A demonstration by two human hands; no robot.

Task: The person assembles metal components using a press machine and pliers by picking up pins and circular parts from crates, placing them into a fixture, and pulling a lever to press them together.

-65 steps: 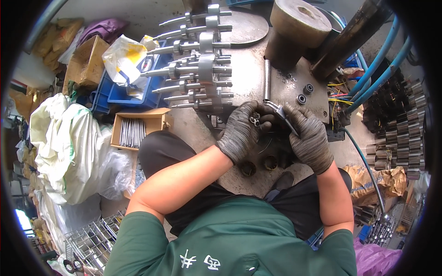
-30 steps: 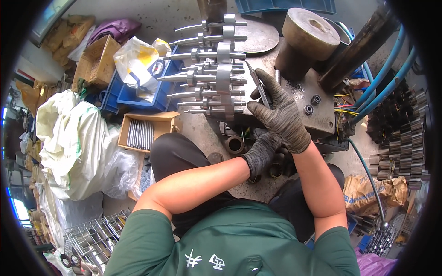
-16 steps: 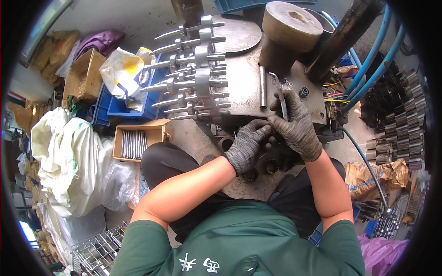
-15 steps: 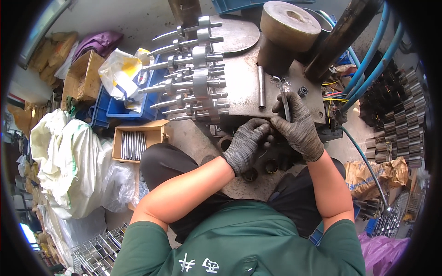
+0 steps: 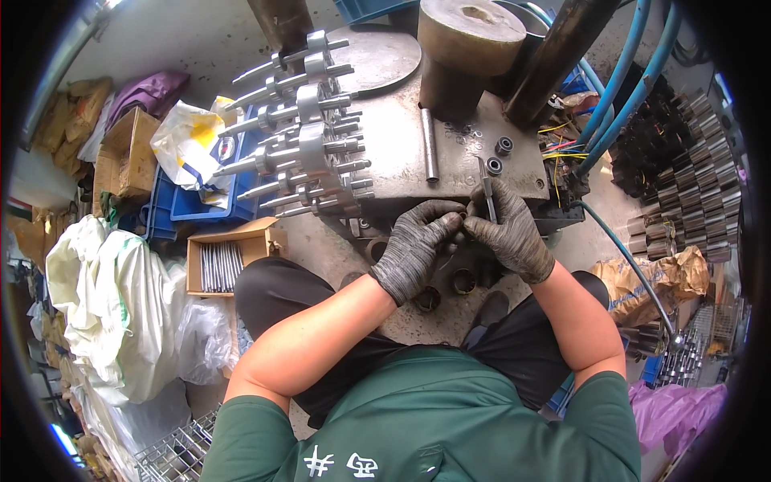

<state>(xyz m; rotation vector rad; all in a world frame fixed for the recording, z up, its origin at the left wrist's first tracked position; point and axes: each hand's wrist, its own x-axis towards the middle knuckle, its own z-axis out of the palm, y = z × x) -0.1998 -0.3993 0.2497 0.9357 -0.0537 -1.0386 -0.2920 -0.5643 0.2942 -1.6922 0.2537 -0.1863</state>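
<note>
My right hand (image 5: 512, 234), in a grey knit glove, is closed around a slim dark metal tool with a narrow tip (image 5: 487, 197), which looks like pliers. My left hand (image 5: 411, 247), gloved too, is closed, its thumb and fingertips pinched together close to the right fingertips. What it pinches, if anything, is too small to make out. Both hands are at the front edge of a metal worktable (image 5: 393, 169). Just beyond the right hand are a bearing-like ring (image 5: 494, 165) and a second one (image 5: 503, 145). A steel rod (image 5: 430, 145) lies further left.
Metal shafts with thick collars (image 5: 309, 145) stand piled at the table's left. Behind stands a heavy round-topped post (image 5: 474, 24). Blue hoses (image 5: 634, 88) bend down at right. A carton of thin rods (image 5: 221, 265) and a blue crate (image 5: 181, 205) are at left.
The view has shifted, so the table sits further left in it. The right hand has turned the tool more upright and drawn its tip nearer; a second bearing-like ring now shows.
</note>
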